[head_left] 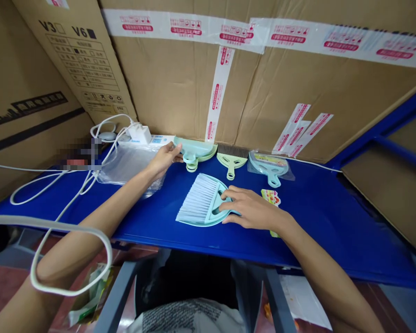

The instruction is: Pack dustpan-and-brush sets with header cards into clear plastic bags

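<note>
My left hand (167,157) reaches to the back of the table, thumb and fingers closed on the left edge of a light-blue dustpan (196,148). That dustpan lies on top of a pale green one (206,159). Closer to me, a light-blue hand brush with white bristles (199,201) rests on a matching dustpan (208,225). The curled fingers of my right hand (244,206) grip the brush at its handle, which they partly hide. A green brush with dark bristles (231,161) lies behind it, beside a bagged blue dustpan set (268,169).
Clear plastic bags (126,166) lie at the left, near a white plug (140,134) and looping white cables (62,215). A colourful card (271,197) is partly under my right forearm. Cardboard walls (180,88) stand behind the blue table (319,222).
</note>
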{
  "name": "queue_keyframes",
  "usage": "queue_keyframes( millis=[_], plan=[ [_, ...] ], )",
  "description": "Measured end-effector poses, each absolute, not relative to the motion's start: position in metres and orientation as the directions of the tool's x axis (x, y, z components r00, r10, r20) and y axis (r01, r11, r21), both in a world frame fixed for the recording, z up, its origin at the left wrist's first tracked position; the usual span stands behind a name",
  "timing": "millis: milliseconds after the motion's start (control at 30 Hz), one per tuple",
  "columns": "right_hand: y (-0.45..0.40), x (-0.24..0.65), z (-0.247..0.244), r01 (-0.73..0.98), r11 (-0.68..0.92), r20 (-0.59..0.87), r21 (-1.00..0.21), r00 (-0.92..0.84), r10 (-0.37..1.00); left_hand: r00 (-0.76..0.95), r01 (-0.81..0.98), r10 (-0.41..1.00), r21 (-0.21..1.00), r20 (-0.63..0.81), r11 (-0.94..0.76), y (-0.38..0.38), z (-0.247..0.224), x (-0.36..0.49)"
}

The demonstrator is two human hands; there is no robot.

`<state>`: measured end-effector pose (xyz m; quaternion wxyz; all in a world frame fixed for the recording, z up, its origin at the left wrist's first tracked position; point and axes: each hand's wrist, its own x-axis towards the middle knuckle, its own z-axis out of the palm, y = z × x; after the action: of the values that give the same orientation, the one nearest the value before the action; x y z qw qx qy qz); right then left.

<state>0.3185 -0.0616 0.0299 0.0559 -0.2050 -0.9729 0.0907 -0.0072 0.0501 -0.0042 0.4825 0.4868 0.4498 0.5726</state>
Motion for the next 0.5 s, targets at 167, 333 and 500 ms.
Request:
queue_keyframes(
  millis=[167, 333, 500],
  plan=[
    [-0.065, 0.321, 0.043, 0.309, 0.828, 0.158, -0.468, -0.892, 0.423, -0.046, 0.252, 0.951, 0.924, 0.307, -0.286, 0.054, -0.017, -0.013],
    [-0.061, 0.324, 0.059, 0.203, 0.688, 0.397, -0.697, -0.690, 0.606, 0.011, 0.541, 0.862, 0.722, 0.506, -0.431, 0.047, -0.023, -0.009],
    [-0.024, 0.300, 0.077, 0.473, 0.525, 0.379, -0.707, -0.373, 0.847, 0.268, 0.642, 0.769, 0.488, 0.580, -0.591, 0.035, -0.021, -0.005]
  ],
)
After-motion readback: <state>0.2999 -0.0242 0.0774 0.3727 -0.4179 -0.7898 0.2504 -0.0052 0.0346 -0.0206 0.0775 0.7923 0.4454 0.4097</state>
